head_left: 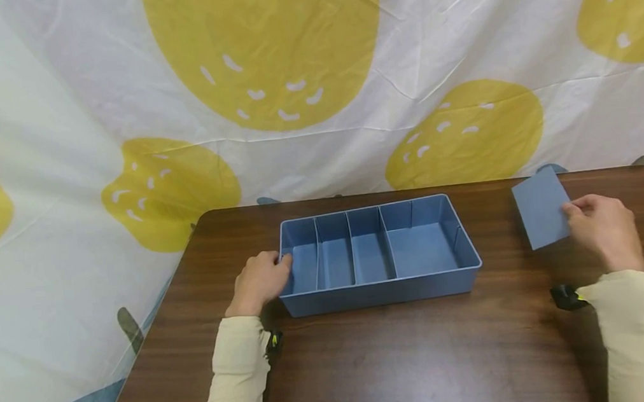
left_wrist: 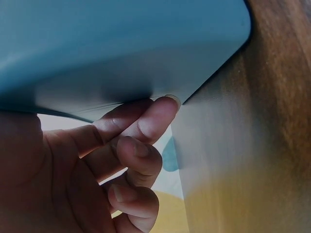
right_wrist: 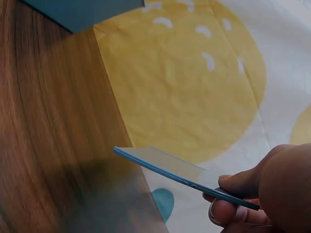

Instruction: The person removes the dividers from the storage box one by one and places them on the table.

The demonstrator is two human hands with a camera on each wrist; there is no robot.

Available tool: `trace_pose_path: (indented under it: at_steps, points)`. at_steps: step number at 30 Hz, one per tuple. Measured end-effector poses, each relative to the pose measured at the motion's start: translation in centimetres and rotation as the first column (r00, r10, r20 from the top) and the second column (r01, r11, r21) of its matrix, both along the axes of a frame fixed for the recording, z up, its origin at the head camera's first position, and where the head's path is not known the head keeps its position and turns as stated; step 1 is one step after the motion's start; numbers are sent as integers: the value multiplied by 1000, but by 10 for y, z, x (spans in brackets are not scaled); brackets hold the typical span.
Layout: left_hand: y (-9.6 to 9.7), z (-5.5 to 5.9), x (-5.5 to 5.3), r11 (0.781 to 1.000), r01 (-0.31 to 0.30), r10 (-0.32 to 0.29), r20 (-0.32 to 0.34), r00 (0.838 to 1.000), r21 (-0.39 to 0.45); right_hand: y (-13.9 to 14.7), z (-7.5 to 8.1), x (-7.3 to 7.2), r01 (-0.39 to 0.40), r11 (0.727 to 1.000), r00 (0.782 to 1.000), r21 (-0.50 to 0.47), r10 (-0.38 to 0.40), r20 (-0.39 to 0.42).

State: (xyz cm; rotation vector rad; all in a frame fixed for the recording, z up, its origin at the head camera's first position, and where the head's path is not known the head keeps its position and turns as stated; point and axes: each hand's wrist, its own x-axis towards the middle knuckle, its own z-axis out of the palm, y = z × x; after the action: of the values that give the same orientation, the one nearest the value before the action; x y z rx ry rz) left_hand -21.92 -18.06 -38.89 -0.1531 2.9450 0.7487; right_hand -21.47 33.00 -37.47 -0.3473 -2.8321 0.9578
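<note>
A blue plastic drawer organizer (head_left: 376, 292) lies on the table, its three dividers (head_left: 352, 249) forming three narrow compartments on the left and a wider one on the right. Thin slot lines mark the wide compartment's walls. My left hand (head_left: 260, 280) grips the organizer's left wall, thumb over the rim; in the left wrist view, fingertips (left_wrist: 163, 114) press its outer side. Off to the right, a flat blue divider panel (head_left: 541, 208) is held up, tilted, above the table. My right hand (head_left: 606, 227) pinches its right edge between thumb and fingers, as the right wrist view also shows.
The dark wooden table (head_left: 405, 360) ends at a back edge just behind the organizer. Behind and to the left hangs a white cloth (head_left: 318, 156) printed with yellow fruit. A dark strap device (head_left: 567, 297) sits at the right wrist.
</note>
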Motion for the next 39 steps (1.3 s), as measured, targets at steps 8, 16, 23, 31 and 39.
trace_pose_path:
  at_steps: [8, 16, 23, 31, 39]
  points:
    - [0, -1, 0, 1000, 4, -4, -1, 1000, -8, 12, -9, 3, 51, 999, 997, 14, -51, 59]
    - [-1, -1, 0, 1000, 5, -5, -7, 1000, -13, 20, -14, 4, 75, 996, 996, 42, -76, 47]
    - [-2, -1, 0, 1000, 7, -7, -6, 1000, -12, 24, -17, 4, 78, 997, 994, 31, -80, 69]
    - [-2, -1, 0, 1000, 5, -5, -3, 1000, -10, 29, -23, 3, 99, 995, 989, 23, -101, 106]
    - [-1, 0, -1, 1000, -1, 1, -1, 1000, 0, 34, -25, 4, 122, 992, 978, 23, -124, 169]
